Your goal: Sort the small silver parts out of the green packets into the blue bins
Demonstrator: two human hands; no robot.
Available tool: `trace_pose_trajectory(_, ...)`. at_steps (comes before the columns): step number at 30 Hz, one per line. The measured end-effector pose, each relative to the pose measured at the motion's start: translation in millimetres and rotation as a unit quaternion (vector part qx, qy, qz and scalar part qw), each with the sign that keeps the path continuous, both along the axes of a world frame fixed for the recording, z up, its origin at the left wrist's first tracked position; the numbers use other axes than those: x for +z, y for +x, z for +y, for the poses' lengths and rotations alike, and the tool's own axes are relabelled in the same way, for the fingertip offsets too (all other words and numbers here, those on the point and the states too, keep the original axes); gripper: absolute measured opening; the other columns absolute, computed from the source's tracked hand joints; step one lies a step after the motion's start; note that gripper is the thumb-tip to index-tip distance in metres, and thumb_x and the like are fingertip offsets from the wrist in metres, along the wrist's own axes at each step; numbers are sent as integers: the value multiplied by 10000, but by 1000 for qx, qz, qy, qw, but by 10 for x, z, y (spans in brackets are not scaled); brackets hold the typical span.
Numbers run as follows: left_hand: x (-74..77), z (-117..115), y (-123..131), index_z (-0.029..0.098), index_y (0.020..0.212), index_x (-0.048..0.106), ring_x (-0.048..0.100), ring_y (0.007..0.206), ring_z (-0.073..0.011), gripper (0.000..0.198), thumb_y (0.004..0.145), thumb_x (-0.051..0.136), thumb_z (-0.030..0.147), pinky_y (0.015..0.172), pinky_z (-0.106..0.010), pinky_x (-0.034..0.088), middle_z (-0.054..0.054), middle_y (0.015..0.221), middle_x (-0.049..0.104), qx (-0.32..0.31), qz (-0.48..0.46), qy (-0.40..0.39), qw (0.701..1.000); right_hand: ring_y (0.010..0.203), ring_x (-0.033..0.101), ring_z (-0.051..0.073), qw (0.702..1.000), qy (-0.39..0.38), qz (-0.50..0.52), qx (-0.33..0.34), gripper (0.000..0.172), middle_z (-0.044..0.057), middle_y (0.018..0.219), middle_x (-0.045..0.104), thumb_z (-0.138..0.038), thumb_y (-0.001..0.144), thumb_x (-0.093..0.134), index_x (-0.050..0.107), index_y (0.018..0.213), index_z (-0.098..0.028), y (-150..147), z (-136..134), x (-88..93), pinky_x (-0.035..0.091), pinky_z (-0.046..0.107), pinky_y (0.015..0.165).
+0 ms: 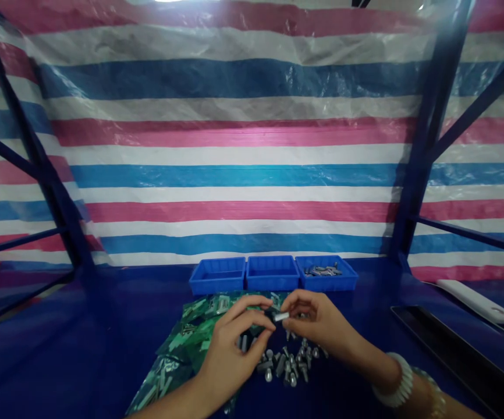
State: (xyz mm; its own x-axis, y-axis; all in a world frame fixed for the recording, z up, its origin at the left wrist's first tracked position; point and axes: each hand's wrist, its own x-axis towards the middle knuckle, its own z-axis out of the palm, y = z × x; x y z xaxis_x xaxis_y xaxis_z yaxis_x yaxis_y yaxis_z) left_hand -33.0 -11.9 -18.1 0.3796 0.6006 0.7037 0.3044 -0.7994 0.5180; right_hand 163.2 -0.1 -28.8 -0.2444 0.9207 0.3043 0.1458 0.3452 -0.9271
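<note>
Above a heap of metal screws (291, 364), my two hands meet near the middle of the blue table. My right hand (315, 319) pinches a small pale cylindrical piece (281, 316) between thumb and fingertips. Close against it, my left hand (238, 340) has thumb and forefinger pressed on a small dark part, too small to make out. Green plastic bags (177, 349) with metal pieces in them lie left of and partly behind my left hand.
Three blue bins stand in a row behind my hands: the left one (217, 285), the middle one (272, 282), and the right one (328, 283) with metal pieces inside. A long dark flat object (453, 355) and a white device (476, 301) lie at right. Blue posts flank the table.
</note>
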Motion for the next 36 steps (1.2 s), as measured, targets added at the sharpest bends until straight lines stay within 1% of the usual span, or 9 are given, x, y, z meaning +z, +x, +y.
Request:
trace_pose_trajectory(4,-6,-5,4,214,806,646,618,984,-192,190,831,527,68,855,-321,476,-57,1065,619,16,7,-8,1000,591,608,177,961,147,-113,-203,130,20,660,644,-283,724,648,644,788,-169,330,339,64,477,280,521)
trace_pose_trajectory(9,3,4,-8,211,818,645,616,954,-191,198,849,495,85,841,-330,472,-56,1023,614,11,7,-23,1000,976,560,306,918,214,-138,-305,249,132,1013,639,-286,742,617,641,955,-160,615,547,111,433,477,856)
trace_pose_trajectory(13,-12,51,-22,196,838,637,619,925,-200,159,862,497,124,790,-326,495,-73,1008,610,16,-19,-50,998,812,596,225,933,230,-175,-215,116,47,838,668,-199,748,601,675,838,-202,347,263,40,457,382,797)
trace_pose_trajectory(16,-39,95,-27,190,843,626,613,935,-203,136,851,507,124,763,-309,507,-77,995,606,19,-60,-70,996,848,589,189,936,227,-268,9,97,13,856,666,-157,690,681,681,770,-212,44,-48,9,428,324,819)
trace_pose_trajectory(18,-53,115,-29,189,843,625,608,954,-206,132,839,516,114,766,-304,509,-75,990,604,22,-78,-80,994,868,567,191,923,211,-319,40,107,11,879,641,-201,649,739,665,727,-204,-84,-202,22,406,324,821)
trace_pose_trajectory(23,-69,113,-26,188,831,625,607,940,-207,148,820,515,91,756,-302,504,-71,969,608,21,-77,-86,993,900,527,256,890,183,-416,-26,333,35,879,606,-404,561,805,629,747,-191,-128,-328,65,372,380,774)
trace_pose_trajectory(27,-79,90,-12,191,829,617,606,934,-202,164,813,501,77,762,-303,499,-64,957,609,13,-68,-84,994,917,524,272,881,187,-432,-45,303,44,888,605,-390,584,780,624,749,-190,-128,-306,25,363,390,770)
trace_pose_trajectory(31,-74,71,6,193,824,620,605,927,-197,163,802,506,77,763,-299,495,-60,956,611,10,-66,-94,993,896,543,258,905,165,-387,-63,215,41,865,608,-275,588,756,614,720,-184,-148,-244,-54,385,374,773)
trace_pose_trajectory(36,-37,30,29,183,830,617,606,916,-204,90,817,536,144,756,-298,493,-64,940,616,1,-83,-132,988,769,582,187,956,159,-227,-92,188,23,800,618,-128,615,667,592,780,-179,-146,-165,-29,443,289,699)
